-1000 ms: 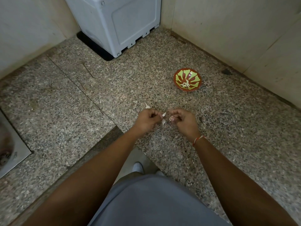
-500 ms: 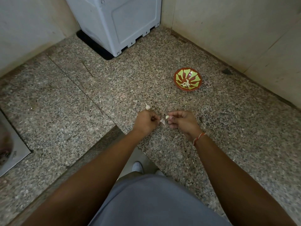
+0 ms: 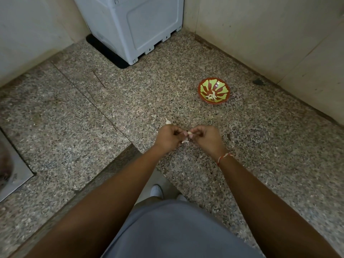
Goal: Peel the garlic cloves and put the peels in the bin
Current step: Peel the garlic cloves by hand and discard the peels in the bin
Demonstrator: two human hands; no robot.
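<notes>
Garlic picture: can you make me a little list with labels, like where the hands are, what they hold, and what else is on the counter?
surface: speckled stone counter
left hand: fingers curled, pinching the garlic clove
right hand: also pinching the same clove, with a red-and-white thread at the wrist
peel: a pale scrap hanging below the clove, between the hands
loose clove: lying on the counter just beyond the left hand
bowl: red and green, farther back on the right, holding pale garlic bits
far corner: grey-white box
bin: not in view
</notes>
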